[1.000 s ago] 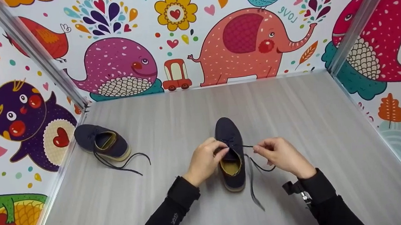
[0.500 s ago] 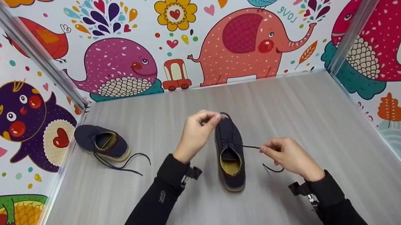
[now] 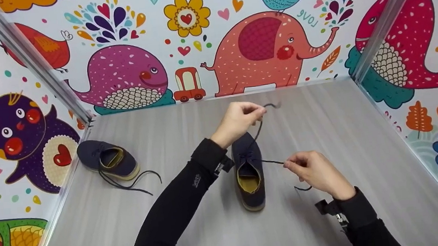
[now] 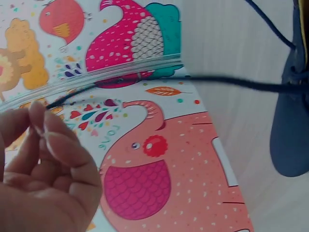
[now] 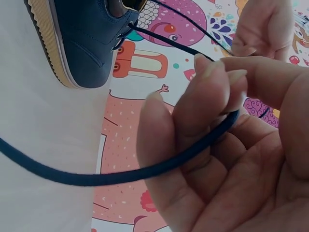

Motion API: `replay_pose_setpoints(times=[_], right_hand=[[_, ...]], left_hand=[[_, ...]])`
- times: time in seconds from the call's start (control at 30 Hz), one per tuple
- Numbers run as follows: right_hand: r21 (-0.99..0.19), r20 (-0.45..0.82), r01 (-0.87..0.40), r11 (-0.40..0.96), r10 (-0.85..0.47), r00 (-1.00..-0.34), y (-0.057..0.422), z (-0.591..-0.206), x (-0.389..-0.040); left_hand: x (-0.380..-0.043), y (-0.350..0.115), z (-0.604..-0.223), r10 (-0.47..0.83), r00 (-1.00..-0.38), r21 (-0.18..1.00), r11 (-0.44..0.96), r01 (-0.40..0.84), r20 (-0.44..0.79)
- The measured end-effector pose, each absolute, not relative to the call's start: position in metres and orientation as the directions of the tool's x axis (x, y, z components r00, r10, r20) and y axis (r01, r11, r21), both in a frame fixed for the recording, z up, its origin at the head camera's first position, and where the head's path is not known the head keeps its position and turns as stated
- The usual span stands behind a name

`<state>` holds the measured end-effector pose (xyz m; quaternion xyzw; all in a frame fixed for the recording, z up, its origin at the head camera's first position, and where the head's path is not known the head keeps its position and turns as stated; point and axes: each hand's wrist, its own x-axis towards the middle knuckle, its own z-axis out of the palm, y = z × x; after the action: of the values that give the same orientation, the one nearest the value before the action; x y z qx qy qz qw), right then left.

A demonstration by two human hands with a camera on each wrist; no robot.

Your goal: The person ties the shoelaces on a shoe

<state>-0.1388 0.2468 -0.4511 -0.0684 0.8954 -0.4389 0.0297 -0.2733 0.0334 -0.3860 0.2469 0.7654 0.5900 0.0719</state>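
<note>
A dark navy lace-up shoe (image 3: 254,202) with a tan sole lies on the floor, toe pointing away from me. My left hand (image 3: 238,122) is above and beyond its toe, pinching one shoelace (image 4: 231,81) between thumb and finger; the lace runs taut-looking back to the eyelets, with a free end past the fingertips. To the right of the shoe, my right hand (image 3: 315,172) pinches the other shoelace (image 3: 272,161). In the right wrist view that lace (image 5: 96,180) loops beneath the curled fingers. Sleeve and left hand cover part of the toe.
A matching shoe (image 3: 127,162) rests at the left near the wall, its loose laces (image 3: 121,185) trailing on the floor. Printed walls with cartoon animals (image 3: 260,52) enclose the grey floor (image 3: 196,228) at the back and both sides.
My left hand has taken hold of a shoelace and carried it away from me, past the toe, then to the right. The right hand has moved slightly right, still pinching its lace.
</note>
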Motion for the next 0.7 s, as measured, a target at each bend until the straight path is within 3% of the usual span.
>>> replay_pose_setpoints(times=[0.23, 0.4, 0.7], right_hand=[[-0.794, 0.036, -0.126, 0.595, -0.162, -0.986, 0.249, -0.451, -0.138], [-0.773, 0.047, -0.134, 0.620, -0.155, -0.987, 0.249, -0.453, -0.139], [-0.570, 0.204, -0.270, 0.776, -0.184, -0.961, 0.250, -0.452, -0.144]], left_hand=[[-0.277, 0.043, -0.405, 0.538, -0.837, 0.924, 0.264, 0.277, 0.097], [-0.278, 0.028, -0.416, 0.514, -0.855, 0.925, 0.287, 0.249, 0.071], [-0.273, -0.013, -0.446, 0.460, -0.884, 0.907, 0.332, 0.259, 0.084]])
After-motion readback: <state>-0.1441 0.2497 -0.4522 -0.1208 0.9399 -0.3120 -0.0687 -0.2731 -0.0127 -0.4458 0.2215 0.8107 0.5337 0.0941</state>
